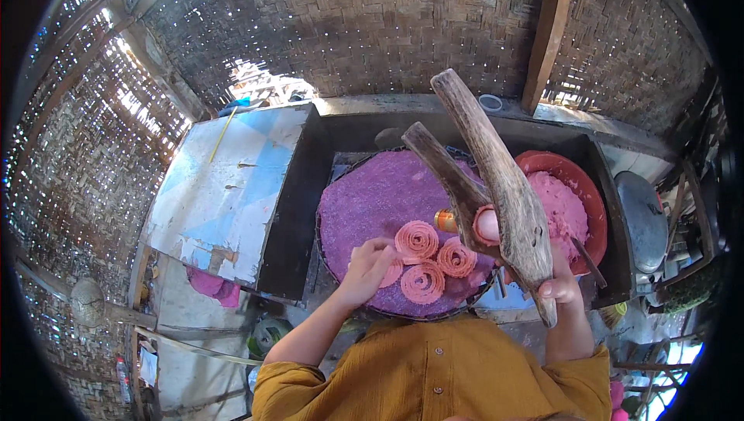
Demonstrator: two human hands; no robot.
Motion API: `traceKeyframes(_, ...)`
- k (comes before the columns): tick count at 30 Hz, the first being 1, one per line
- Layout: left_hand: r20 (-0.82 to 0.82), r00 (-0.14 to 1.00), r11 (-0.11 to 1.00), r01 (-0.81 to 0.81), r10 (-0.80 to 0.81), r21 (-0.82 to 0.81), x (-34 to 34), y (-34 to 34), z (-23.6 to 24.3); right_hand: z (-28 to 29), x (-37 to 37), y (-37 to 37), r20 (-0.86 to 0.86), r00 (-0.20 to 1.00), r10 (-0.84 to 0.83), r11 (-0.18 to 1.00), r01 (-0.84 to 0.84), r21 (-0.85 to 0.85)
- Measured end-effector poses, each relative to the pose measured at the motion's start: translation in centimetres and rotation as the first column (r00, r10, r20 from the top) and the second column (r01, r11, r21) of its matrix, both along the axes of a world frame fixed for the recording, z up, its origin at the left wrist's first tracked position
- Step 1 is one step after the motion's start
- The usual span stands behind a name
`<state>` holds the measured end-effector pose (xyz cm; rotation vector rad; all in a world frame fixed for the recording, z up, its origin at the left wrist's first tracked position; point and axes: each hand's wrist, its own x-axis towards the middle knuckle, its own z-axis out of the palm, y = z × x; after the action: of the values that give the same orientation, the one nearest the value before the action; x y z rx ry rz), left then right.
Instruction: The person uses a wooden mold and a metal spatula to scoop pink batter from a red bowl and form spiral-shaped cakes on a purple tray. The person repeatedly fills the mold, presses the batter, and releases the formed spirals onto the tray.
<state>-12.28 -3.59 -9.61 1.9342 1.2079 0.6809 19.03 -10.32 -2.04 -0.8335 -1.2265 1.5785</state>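
Four pink coiled spirals (416, 239) lie on a round tray with a speckled purple surface (372, 188). My left hand (370, 264) is at the spirals on the left, fingers loosely curved and apart, one spiral partly hidden behind it. My right hand (559, 285) grips the lower end of a forked weathered wooden press (504, 188) held over the tray. A pink-filled round cup (486, 224) sits between its two arms, beside an orange-and-yellow cylinder (444, 220). A red basin (580, 181) of pink dough (559, 204), with a dark utensil in it, stands at the right.
A dark trough (287, 227) surrounds the tray and basin. A painted board (209, 204) with a yellow stick stands at the left, a grey oval metal pot (642, 219) at the right. A small clear container (490, 102) sits on the back ledge, before woven walls with a wooden post (549, 33).
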Motion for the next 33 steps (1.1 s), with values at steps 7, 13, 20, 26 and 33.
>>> traceKeyframes(7,-0.205,0.978,0.972,0.008,0.042,0.234,-0.5,-3.3,-0.3,0.0,-0.8,0.2,-0.069,0.998,0.003,1.000,-0.004,-0.006)
traceKeyframes(13,-0.288,0.957,0.939,0.080,0.022,0.335,-0.4,-4.6,-0.1,0.0,-0.6,0.0,-0.073,0.997,0.009,0.999,-0.011,-0.030)
traceKeyframes(20,-0.335,0.941,0.931,0.161,-0.045,0.328,-0.8,-5.2,-0.5,0.0,-0.1,-0.1,-0.014,1.000,-0.025,0.999,0.025,-0.020)
traceKeyframes(26,-0.596,0.803,0.880,0.287,-0.006,0.379,-0.9,-5.9,0.4,0.0,0.1,-0.1,-0.023,0.995,-0.102,0.995,0.102,-0.001)
traceKeyframes(33,-0.643,0.765,0.762,0.400,0.028,0.509,-1.3,-5.9,0.0,0.9,0.1,0.3,-0.094,0.984,-0.149,0.986,0.155,0.066)
